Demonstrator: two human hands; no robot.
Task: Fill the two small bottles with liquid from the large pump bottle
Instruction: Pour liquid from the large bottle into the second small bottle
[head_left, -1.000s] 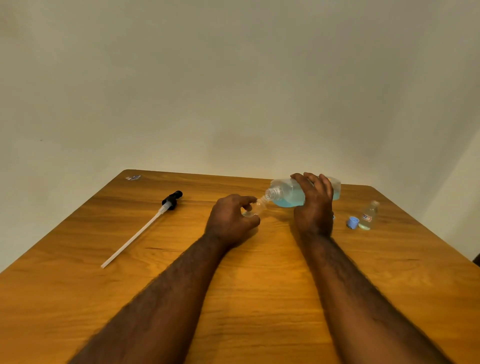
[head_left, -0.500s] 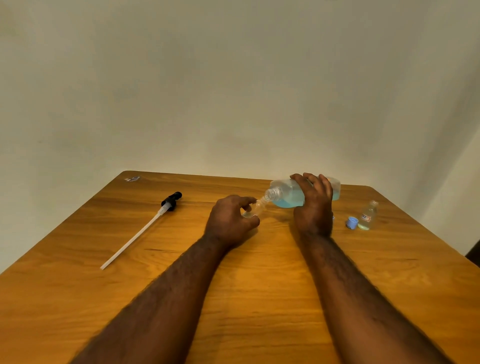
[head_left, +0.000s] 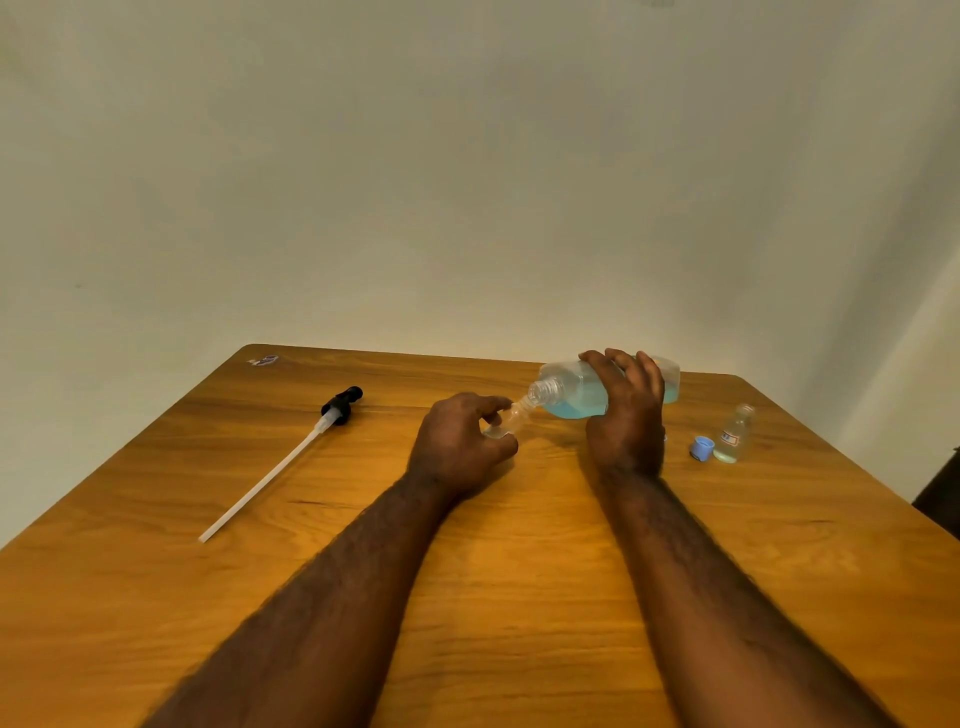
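Observation:
My right hand (head_left: 626, 415) grips the large clear bottle (head_left: 571, 392) of blue liquid, tipped almost flat with its open threaded neck pointing left. My left hand (head_left: 457, 441) holds a small clear bottle (head_left: 506, 420) tilted so that its mouth meets the large bottle's neck. A second small clear bottle (head_left: 732, 435) with a label stands upright at the right of the table, uncapped, with a blue cap (head_left: 701, 448) beside it. The black pump head with its long white tube (head_left: 283, 462) lies on the table at the left.
The wooden table (head_left: 493, 597) ends at a pale wall behind. A small sticker-like scrap (head_left: 263, 359) lies at the table's far left corner. A dark object (head_left: 940, 499) stands past the right edge.

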